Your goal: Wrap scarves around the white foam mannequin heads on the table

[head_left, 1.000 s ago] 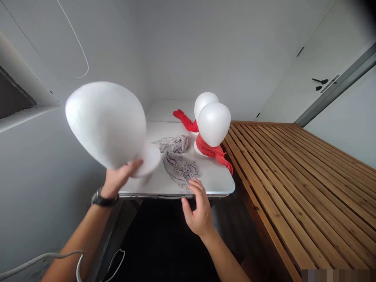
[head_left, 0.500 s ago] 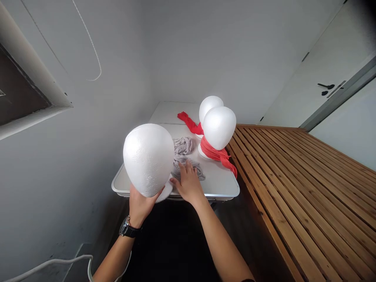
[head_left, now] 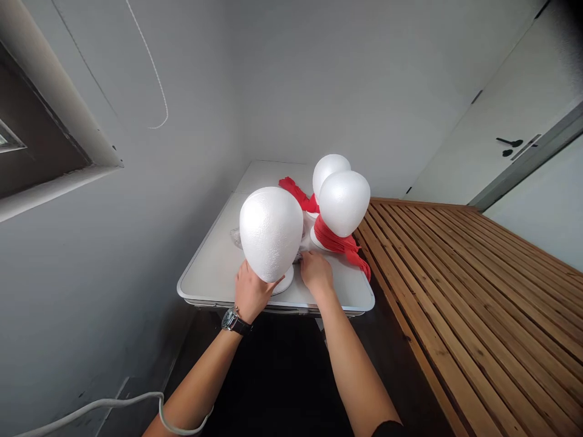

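Observation:
A white foam mannequin head (head_left: 271,230) stands near the front of the white table (head_left: 207,276), its round base on the tabletop. My left hand (head_left: 254,291), wearing a watch, is wrapped around its neck. To the right of that neck, my right hand (head_left: 317,271) has its fingers closed on a grey scarf (head_left: 235,238). Most of the scarf is hidden behind the head; a bit of it shows on the left and a bit by my right fingers. Further right stands another foam head (head_left: 345,203) with a red scarf (head_left: 336,238) around its neck.
Behind that one is a third foam head (head_left: 328,170) with a red scarf (head_left: 296,191) trailing left. A slatted wooden bench (head_left: 455,273) runs along the table's right side. Walls stand at the left and back. A white cable (head_left: 104,402) crosses the lower left.
My left hand has moved the foam head rightward and away from me, onto the table in front of the grey scarf. My right hand has gone from fingers spread on the scarf to gripping it.

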`<state>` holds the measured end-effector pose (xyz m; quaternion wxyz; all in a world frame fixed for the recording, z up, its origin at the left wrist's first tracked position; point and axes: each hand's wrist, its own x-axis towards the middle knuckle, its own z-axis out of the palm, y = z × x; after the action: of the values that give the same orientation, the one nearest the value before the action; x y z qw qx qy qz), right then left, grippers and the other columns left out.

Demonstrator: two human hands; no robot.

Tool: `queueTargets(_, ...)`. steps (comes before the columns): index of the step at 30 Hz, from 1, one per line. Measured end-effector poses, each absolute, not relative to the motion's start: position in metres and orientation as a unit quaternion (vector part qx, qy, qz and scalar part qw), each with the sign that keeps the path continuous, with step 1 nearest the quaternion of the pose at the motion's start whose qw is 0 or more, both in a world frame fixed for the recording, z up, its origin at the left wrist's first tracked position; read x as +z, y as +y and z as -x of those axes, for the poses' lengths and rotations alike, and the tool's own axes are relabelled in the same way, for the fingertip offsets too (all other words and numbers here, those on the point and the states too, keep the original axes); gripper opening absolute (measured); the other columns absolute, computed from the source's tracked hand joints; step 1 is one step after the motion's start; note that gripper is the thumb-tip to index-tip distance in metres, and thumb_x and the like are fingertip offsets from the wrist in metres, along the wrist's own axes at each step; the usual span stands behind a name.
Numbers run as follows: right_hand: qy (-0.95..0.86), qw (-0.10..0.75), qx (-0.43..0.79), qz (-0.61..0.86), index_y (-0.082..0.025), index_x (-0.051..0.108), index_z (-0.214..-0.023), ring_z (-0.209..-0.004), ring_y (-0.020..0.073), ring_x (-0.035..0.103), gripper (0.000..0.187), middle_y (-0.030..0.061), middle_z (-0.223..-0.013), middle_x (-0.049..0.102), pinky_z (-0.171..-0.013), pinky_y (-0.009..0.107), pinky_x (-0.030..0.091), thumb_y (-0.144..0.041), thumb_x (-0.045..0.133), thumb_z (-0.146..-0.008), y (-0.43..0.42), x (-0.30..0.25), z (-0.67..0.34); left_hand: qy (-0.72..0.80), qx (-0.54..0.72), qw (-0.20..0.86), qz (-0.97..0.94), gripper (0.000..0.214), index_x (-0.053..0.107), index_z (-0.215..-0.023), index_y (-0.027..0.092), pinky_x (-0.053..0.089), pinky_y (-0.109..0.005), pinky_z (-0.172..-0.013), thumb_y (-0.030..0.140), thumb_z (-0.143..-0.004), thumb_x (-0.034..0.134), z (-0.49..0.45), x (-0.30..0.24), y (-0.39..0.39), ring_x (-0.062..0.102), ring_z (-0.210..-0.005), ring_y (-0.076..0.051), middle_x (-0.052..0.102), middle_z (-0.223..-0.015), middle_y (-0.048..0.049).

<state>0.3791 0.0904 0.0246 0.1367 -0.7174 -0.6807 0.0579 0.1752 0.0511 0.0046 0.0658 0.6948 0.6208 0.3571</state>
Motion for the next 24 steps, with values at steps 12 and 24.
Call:
queueTargets(12, -0.675, 0.275, -0.056, 0.683, -0.013, 0.065, -0.133, -0.114, 0.0326, 0.059, 0.037, 0.0175, -0.126, 0.067, -0.101, 0.043, 0.047, -0.027, 0.053, -0.101, 0.059, -0.007, -0.389, 0.557, 0.335, 0.145, -0.746, 0.076, 0.039, -0.163, 0.020, 0.035, -0.053, -0.127, 0.041, -0.094, 0.064, -0.116, 0.024, 0.099, 0.040, -0.154, -0.037, 0.044, -0.161, -0.0202)
queueTargets(24, -0.675, 0.404, -0.123, 0.606, -0.015, 0.068, -0.123, -0.116, 0.0321, 0.062, 0.028, 0.0159, -0.119, 0.070, -0.100, 0.048, 0.050, -0.031, 0.055, -0.103, 0.050, -0.011, -0.391, 0.656, 0.322, 0.316, -0.605, 0.024, 0.058, -0.062, 0.020, 0.050, -0.046, -0.101, 0.030, -0.068, 0.079, -0.088, 0.087, 0.238, 0.062, -0.121, -0.042, 0.070, -0.084, -0.0160)
